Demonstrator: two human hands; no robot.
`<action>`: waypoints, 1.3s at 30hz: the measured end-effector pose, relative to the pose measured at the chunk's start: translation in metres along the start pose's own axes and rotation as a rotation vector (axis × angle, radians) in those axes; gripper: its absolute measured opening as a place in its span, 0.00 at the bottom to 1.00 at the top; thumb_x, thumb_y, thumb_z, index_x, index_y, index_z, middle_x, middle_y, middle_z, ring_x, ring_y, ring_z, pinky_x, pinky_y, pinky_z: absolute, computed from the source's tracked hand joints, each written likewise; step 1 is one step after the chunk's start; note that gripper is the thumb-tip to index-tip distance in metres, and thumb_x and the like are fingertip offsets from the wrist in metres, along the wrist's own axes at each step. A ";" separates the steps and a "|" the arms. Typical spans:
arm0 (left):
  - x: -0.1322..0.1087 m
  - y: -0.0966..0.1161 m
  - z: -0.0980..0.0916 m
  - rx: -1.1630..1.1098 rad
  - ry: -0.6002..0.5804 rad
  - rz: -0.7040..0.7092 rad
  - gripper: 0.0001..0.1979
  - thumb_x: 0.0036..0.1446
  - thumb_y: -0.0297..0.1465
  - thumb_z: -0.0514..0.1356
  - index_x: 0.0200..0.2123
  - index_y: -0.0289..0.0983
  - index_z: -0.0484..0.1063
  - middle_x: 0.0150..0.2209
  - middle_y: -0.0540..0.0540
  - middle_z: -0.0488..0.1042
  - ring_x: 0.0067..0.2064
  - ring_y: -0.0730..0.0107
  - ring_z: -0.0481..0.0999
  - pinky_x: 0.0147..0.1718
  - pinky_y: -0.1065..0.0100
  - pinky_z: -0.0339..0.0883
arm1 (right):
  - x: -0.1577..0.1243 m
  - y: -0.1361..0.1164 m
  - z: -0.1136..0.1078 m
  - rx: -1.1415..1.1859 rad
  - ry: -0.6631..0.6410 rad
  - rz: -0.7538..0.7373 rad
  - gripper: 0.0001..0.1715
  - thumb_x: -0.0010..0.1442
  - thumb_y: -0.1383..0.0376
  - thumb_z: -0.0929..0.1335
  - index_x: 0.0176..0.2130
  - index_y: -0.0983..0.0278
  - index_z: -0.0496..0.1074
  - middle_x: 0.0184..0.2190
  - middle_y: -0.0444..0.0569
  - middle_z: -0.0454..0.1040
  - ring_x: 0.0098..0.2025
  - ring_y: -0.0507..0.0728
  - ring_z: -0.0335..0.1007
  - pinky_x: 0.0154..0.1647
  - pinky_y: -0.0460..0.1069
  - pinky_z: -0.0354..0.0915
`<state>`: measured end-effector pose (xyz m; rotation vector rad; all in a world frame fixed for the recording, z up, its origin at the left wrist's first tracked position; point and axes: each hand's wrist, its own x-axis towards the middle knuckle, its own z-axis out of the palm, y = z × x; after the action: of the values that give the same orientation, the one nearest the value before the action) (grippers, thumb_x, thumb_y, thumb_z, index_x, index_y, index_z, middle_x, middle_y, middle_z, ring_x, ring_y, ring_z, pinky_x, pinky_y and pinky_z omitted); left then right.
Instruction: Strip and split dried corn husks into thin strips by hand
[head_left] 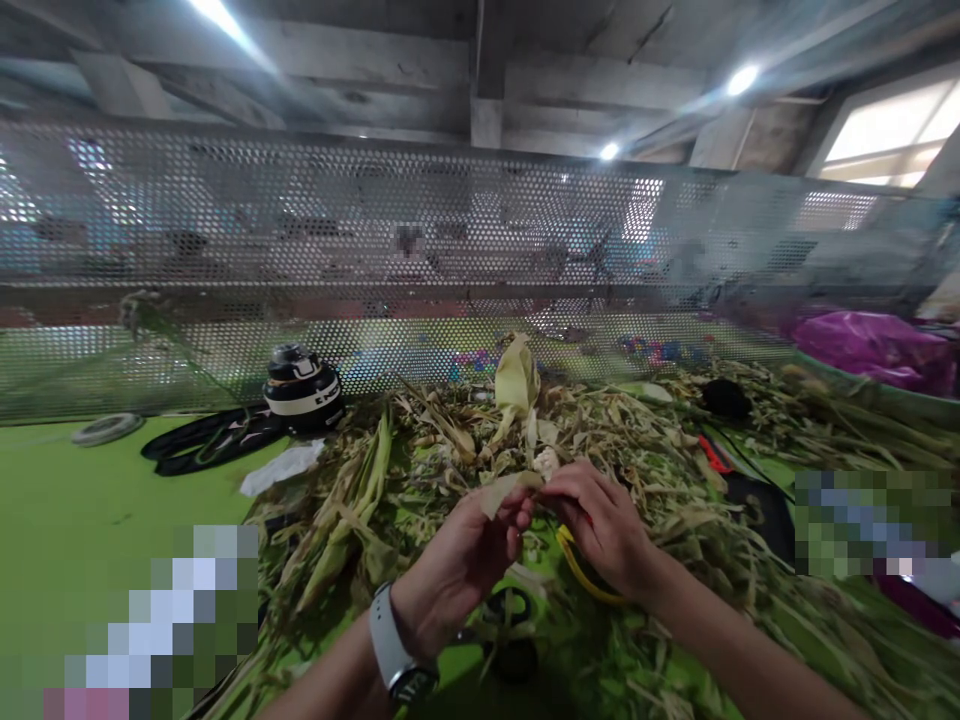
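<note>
My left hand (465, 560), with a white watch on its wrist, is closed and pinches a pale strip of corn husk (504, 487). My right hand (600, 520) is closed beside it and grips the other end of the same husk piece; the fingertips of both hands almost touch. A yellow-handled tool (581, 575) lies just under my right hand. Both hands hover over a heap of dry corn husks and leaves (450, 440). One upright pale-green husk (516, 378) sticks out of the heap behind my hands.
A green table (82, 490) carries the heap. A black-and-white round device (303, 390) with black straps and a roll of tape (107, 428) lie at the left. A perforated metal screen (375, 220) stands at the back. A purple bag (877, 345) sits far right.
</note>
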<state>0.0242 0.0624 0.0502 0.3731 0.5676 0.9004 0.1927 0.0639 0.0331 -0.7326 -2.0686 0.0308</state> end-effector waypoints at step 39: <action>-0.002 -0.008 -0.004 0.332 0.003 0.192 0.07 0.41 0.29 0.68 0.27 0.33 0.76 0.27 0.49 0.75 0.29 0.75 0.73 0.24 0.77 0.66 | 0.001 -0.017 0.006 0.365 0.077 0.469 0.13 0.59 0.68 0.62 0.46 0.62 0.60 0.30 0.45 0.67 0.30 0.51 0.67 0.29 0.45 0.65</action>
<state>0.0256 0.0565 0.0437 0.7364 0.6943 0.9916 0.1793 0.0521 0.0354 -0.9504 -1.7121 0.6157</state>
